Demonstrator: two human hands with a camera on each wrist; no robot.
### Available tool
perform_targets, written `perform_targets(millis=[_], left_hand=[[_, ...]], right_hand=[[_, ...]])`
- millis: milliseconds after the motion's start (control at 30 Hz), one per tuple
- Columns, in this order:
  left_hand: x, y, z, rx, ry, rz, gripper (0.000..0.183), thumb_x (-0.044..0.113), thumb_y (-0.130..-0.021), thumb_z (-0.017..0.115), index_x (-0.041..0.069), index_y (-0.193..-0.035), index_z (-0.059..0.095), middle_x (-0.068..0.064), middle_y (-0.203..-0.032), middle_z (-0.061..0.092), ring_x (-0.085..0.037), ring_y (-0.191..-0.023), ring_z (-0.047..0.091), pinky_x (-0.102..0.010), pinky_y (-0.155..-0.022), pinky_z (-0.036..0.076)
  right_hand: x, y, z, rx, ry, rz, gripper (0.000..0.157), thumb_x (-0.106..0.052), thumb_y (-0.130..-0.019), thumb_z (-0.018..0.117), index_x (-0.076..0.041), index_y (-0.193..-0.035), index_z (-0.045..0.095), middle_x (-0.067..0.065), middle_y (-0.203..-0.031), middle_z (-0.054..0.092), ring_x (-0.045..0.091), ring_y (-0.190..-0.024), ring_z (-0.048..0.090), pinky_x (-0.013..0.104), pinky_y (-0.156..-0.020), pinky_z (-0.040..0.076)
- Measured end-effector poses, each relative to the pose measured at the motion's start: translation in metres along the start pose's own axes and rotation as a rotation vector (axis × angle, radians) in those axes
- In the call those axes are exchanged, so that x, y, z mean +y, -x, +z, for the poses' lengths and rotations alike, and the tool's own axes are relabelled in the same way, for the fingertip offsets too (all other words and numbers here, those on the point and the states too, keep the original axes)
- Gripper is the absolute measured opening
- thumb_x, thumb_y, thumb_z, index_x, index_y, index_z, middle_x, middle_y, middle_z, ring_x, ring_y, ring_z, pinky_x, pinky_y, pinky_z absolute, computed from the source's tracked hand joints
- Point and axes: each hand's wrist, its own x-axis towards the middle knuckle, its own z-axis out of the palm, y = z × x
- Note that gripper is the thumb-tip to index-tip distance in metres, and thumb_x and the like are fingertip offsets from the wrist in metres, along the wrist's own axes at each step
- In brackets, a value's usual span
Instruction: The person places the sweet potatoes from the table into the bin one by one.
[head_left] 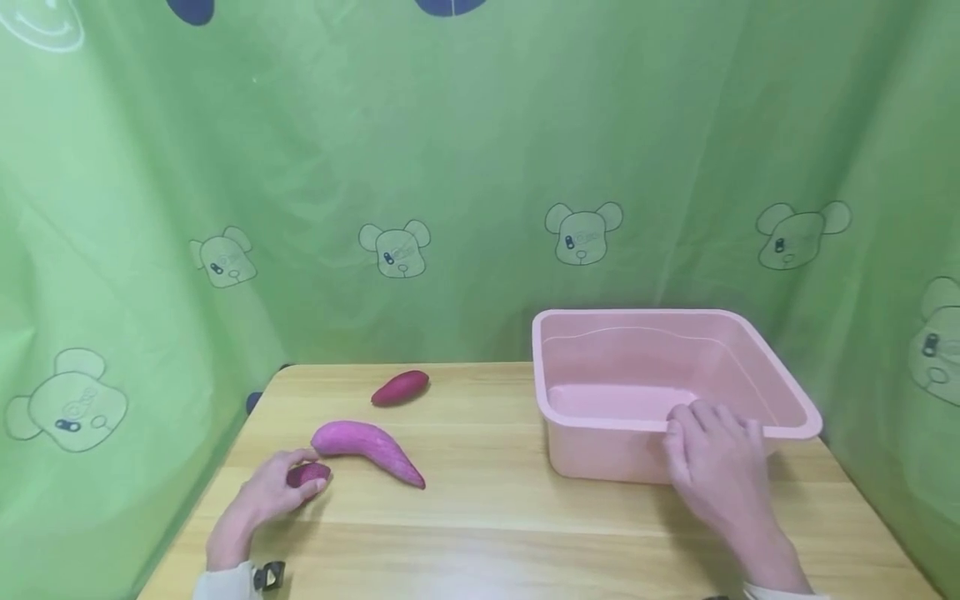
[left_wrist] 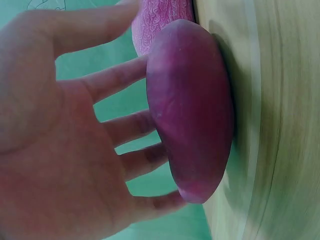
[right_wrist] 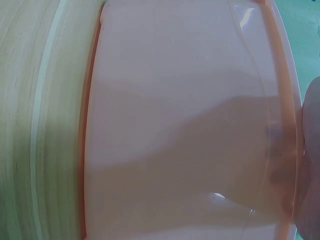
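Observation:
My left hand [head_left: 273, 487] is at a dark purple-red sweet potato [left_wrist: 190, 110] on the left of the table. In the left wrist view its fingers [left_wrist: 122, 80] stretch out behind the sweet potato, fingertips right at its side, and the thumb is held out above. Just beyond lies a long, curved, lighter purple eggplant [head_left: 367, 446]. Over on the right, my right hand [head_left: 716, 467] grips the near rim of a pink plastic basin [head_left: 615, 454], fingers bent over the edge. Only part of that hand appears at the right border of the right wrist view.
A second dark red sweet potato [head_left: 401, 388] lies near the back of the wooden table [head_left: 465, 517]. Behind and at both sides hangs a green curtain [head_left: 480, 167] printed with bear heads. No contents show inside the basin.

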Motion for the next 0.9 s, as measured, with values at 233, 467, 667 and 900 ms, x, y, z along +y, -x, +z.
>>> perform_targets(millis=[233,467,667,900], left_hand=[[-0.005,-0.003,0.0,-0.063,0.059,-0.019,0.063,0.007,-0.075,0.088,-0.001,-0.131,0.061,-0.017,-0.113,0.067,-0.03,-0.099,0.065,-0.051,-0.086,0.057],[-0.003,-0.005,-0.008,-0.101,0.066,-0.053,0.067,-0.006,-0.069,0.084,0.0,-0.132,0.062,-0.02,-0.115,0.063,-0.034,-0.102,0.063,-0.056,-0.089,0.056],[-0.004,-0.01,-0.011,-0.143,0.087,-0.079,0.071,-0.009,-0.064,0.085,-0.001,-0.131,0.062,-0.02,-0.111,0.066,-0.032,-0.097,0.064,-0.053,-0.086,0.057],[-0.004,-0.015,-0.014,-0.173,0.127,-0.103,0.065,-0.009,-0.065,0.084,0.001,-0.126,0.063,-0.019,-0.11,0.067,-0.031,-0.095,0.065,-0.052,-0.084,0.058]], right_hand=[[-0.001,-0.001,0.0,-0.004,-0.002,0.008,0.023,-0.021,-0.099,0.041,-0.009,-0.087,0.057,0.01,-0.083,0.057,0.032,-0.078,0.049,0.054,-0.076,0.037],[-0.002,-0.002,-0.001,-0.006,-0.004,0.018,0.023,-0.02,-0.099,0.041,-0.009,-0.087,0.057,0.01,-0.083,0.057,0.032,-0.079,0.05,0.054,-0.076,0.036],[-0.002,-0.002,-0.002,-0.011,-0.001,0.022,0.023,-0.02,-0.099,0.041,-0.009,-0.087,0.057,0.009,-0.083,0.057,0.031,-0.079,0.05,0.054,-0.076,0.036],[-0.001,0.0,-0.001,-0.006,0.009,0.021,0.023,-0.02,-0.099,0.042,-0.009,-0.087,0.058,0.008,-0.082,0.057,0.029,-0.075,0.048,0.051,-0.073,0.035]])
